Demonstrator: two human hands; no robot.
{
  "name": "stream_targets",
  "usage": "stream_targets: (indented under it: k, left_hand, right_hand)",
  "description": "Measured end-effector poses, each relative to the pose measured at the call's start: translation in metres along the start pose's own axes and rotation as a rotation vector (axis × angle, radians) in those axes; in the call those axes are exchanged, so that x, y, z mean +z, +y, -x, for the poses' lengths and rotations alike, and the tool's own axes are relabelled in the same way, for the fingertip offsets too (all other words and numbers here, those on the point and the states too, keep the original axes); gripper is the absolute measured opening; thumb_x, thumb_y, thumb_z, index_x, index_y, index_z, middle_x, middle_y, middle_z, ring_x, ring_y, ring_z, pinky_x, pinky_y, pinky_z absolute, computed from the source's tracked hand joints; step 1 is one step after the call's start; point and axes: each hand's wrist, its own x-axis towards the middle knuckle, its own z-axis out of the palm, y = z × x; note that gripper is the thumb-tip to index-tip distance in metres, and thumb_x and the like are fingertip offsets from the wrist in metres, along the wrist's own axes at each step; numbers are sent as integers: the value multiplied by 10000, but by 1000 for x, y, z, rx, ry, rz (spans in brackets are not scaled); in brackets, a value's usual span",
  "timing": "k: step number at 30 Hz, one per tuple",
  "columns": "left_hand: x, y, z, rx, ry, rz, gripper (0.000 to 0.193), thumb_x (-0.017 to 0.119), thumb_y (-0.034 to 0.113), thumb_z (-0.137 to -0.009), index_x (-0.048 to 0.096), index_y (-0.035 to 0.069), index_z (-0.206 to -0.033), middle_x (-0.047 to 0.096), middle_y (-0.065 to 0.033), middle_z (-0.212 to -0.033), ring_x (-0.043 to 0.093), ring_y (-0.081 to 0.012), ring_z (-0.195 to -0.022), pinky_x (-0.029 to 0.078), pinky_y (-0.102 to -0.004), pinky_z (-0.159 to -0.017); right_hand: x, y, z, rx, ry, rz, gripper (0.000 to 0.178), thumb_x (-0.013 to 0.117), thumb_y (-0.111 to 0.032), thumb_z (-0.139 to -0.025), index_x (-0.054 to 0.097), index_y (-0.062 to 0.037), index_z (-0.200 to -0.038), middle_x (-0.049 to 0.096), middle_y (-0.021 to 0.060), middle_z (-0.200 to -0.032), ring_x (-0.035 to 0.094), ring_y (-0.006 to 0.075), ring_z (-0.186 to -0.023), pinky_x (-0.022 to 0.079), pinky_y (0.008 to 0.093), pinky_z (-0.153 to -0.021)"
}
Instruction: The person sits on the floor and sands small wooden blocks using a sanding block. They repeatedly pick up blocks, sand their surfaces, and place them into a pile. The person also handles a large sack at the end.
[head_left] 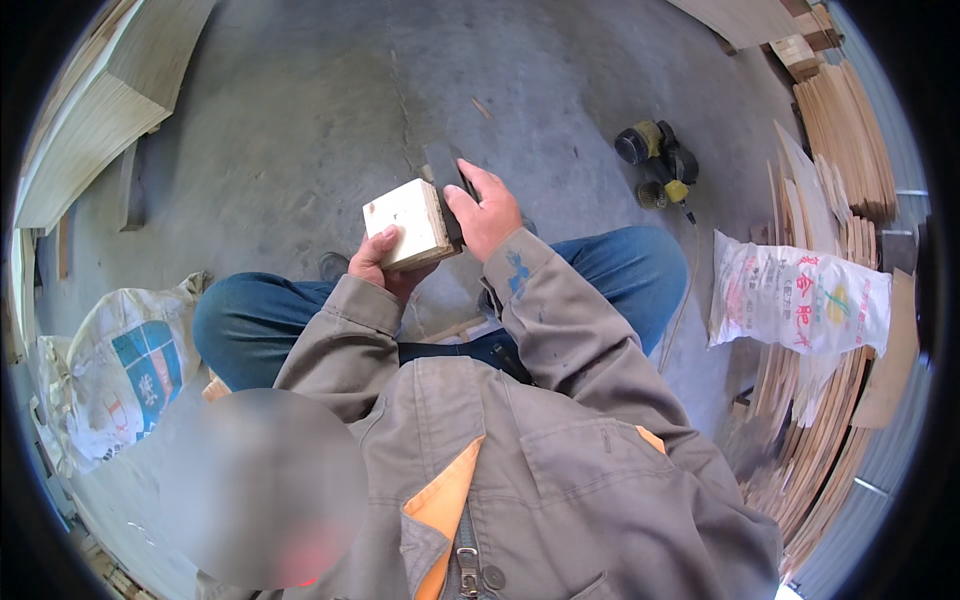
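In front of my knees, my left hand (374, 262) is closed on a pale square wooden block (404, 218), thumb on its top face and fingers underneath. The block's side shows layered edges like plywood; whether it is one piece or a stack I cannot tell. My right hand (490, 214) grips a dark, flat, narrow block (440, 167), which lies along the right edge of the wooden block. Its underside is hidden, so I cannot make out its exact kind.
A yellow-and-black power tool (660, 160) with a cord lies on the concrete floor at the right. Beyond my right knee, a white printed sack (800, 292) rests on stacked thin boards (845, 140). Another sack (105, 375) and large panels (115, 110) stand left.
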Motion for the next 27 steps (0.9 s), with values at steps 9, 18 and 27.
stream_targets:
  k: [9,18,27]
  left_hand:
    - [-7,13,-7,72,148,89,640,666,255,-902,466,17,-1462,600,-188,-1395,585,-401,-1264,419,-596,-1129]
    - [3,6,8,-11,12,70,667,669,250,-884,462,45,-1483,587,-184,-1415,569,-405,-1293,404,-599,-1140]
    - [-8,15,-5,27,25,255,687,649,223,-883,428,33,-1505,547,-221,-1457,533,-441,-1328,377,-636,-1152]
  right_hand:
    - [-15,-34,68,-303,-102,3,511,695,-201,-910,598,7,-1367,558,282,-1401,565,424,-1280,446,447,-1094]
    - [-1,-12,-2,-222,12,73,500,685,-243,-915,622,19,-1336,593,276,-1362,575,413,-1262,453,439,-1089]
    - [-16,-35,66,-416,-55,97,503,713,-199,-889,622,-8,-1346,588,275,-1361,605,415,-1202,479,458,-1031]
